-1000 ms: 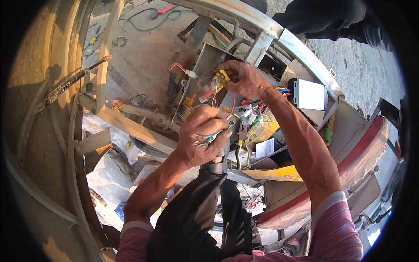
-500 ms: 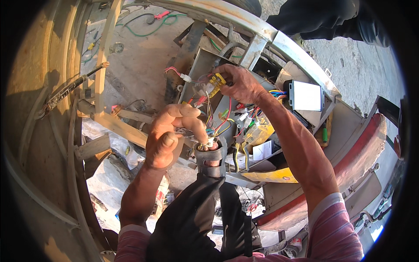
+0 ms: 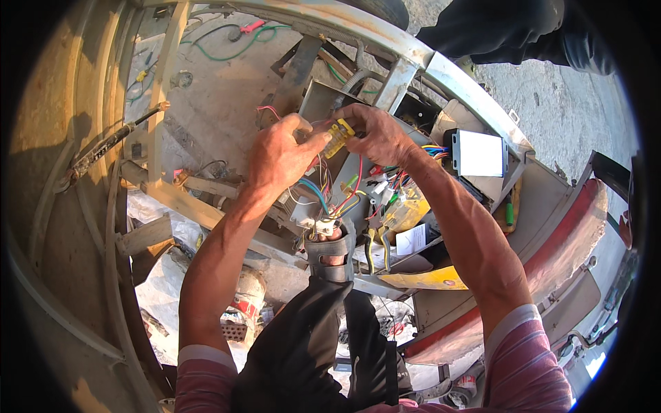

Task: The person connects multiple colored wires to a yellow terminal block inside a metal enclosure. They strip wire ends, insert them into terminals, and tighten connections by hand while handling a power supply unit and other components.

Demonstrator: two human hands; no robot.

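Note:
My right hand (image 3: 381,134) grips a yellow ribbed plastic piece (image 3: 338,140) between thumb and fingers, above an open metal compartment. Close to its left side, my left hand (image 3: 286,153) is closed with thumb and fingers curled together; what they pinch, if anything, is hidden. Thin red and white wires (image 3: 267,109) come out beyond my left hand. Below both hands, a bundle of coloured wires (image 3: 323,196) runs down to a white connector (image 3: 321,226) by my sandalled foot (image 3: 333,249). Pliers with dark and yellow handles (image 3: 379,246) rest right of the foot.
A silver controller box (image 3: 480,153) with coloured leads sits on the right, near a green-handled tool (image 3: 510,213). A curved metal frame rail (image 3: 385,36) crosses the far side. Wooden framing (image 3: 160,96) stands left. Another person's dark-clad legs (image 3: 509,31) are at far right.
My left hand has moved up and away from near my foot to beside the yellow piece, its fingers closing. My right hand stays nearly in place, still holding the yellow piece.

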